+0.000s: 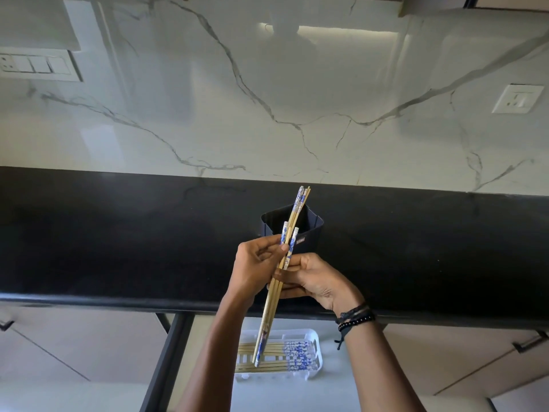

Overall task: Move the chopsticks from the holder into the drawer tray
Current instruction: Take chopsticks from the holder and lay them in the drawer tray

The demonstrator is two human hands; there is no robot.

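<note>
A bundle of bamboo chopsticks [271, 304] with blue-and-white patterned ends is held over the counter's front edge. My left hand [255, 269] pinches the bundle near its upper part. My right hand [315, 281] grips it from the other side, fingers curled round the sticks. Behind the hands stands the dark square holder [309, 230], with what look like two more chopsticks [300, 202] leaning in it. Below the counter, in the open drawer, a white slotted tray [315, 337] holds several chopsticks lying flat.
The black stone counter [118, 239] runs across the view, with a marble backsplash behind it. Wall sockets sit at the left [35, 65] and right [517, 99]. The drawer's dark frame [166, 361] rises left of the tray. Cabinet fronts with handles flank the drawer.
</note>
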